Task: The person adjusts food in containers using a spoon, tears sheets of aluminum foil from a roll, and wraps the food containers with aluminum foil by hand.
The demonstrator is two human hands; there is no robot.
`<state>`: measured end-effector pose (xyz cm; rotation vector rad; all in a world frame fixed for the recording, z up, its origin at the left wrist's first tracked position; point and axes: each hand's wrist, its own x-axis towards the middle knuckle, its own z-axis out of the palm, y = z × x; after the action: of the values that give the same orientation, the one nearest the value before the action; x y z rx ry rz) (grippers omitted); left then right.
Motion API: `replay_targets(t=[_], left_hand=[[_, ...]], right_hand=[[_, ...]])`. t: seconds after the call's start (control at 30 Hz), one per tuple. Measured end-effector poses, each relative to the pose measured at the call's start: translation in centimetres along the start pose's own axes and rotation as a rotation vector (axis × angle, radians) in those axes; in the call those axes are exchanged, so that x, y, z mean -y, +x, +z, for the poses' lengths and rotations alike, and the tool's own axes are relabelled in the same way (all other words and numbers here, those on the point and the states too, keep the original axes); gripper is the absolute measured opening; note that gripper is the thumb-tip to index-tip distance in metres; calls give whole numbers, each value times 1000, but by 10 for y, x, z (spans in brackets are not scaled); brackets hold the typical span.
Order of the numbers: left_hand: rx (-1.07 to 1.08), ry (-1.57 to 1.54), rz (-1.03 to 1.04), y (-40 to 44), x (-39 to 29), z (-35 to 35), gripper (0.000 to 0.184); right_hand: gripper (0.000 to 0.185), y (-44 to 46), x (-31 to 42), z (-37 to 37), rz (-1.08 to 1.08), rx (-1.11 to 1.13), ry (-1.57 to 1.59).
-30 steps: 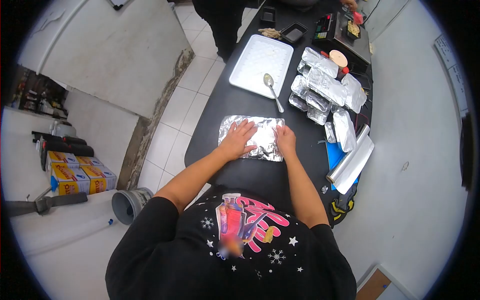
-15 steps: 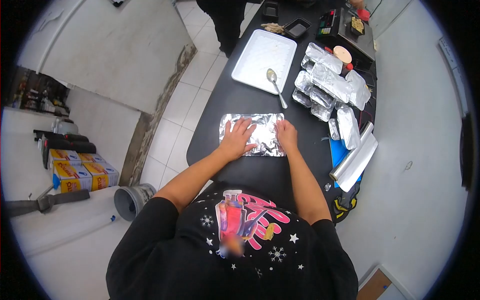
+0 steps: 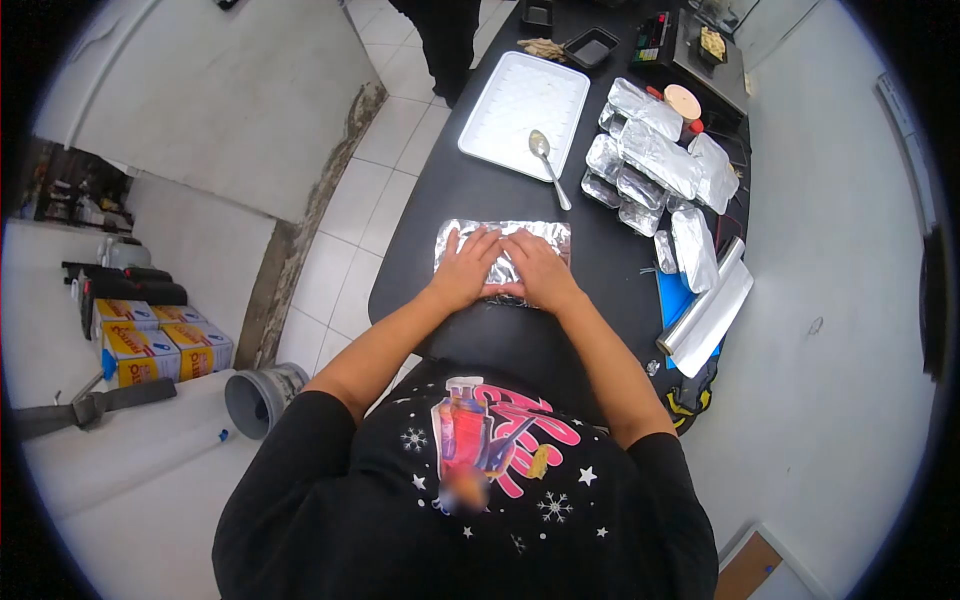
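A rectangular piece of foil [image 3: 548, 232] lies on the black table. On its left half rests my left hand [image 3: 466, 268], fingers spread. My right hand [image 3: 540, 271] lies on the foil beside it, fingers apart, and the two hands almost touch at the thumbs. Whether anything is under the foil is hidden. Beyond the foil stands a white tray [image 3: 510, 110], with a spoon [image 3: 548, 165] leaning over its near right corner.
Foil-wrapped packs [image 3: 658, 158] are piled to the right, near a foil roll [image 3: 705, 310] on something blue. Farther back are black containers [image 3: 591, 47] and a scale [image 3: 690, 60]. A person's dark-clothed legs [image 3: 445, 45] stand beyond the table's left side.
My right hand has moved left from the foil's right edge onto its middle, next to my left hand, and its fingers have opened out. The left hand has hardly moved.
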<state>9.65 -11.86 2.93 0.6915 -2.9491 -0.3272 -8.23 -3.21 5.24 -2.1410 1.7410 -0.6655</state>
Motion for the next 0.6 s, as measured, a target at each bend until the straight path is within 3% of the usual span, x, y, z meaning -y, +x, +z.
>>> replay_targets(t=[0.1,0.33,0.6], left_hand=[[-7,1,48,2,6,2,84],[-9,-74,78,7,10,4,94],[-30,-92,70,11,13,2,88]], right_hand=[[79,4,2,-3,66,99,31],[82,7,9,2,25,12,-135],[91,13,6,6,192,78,-147]])
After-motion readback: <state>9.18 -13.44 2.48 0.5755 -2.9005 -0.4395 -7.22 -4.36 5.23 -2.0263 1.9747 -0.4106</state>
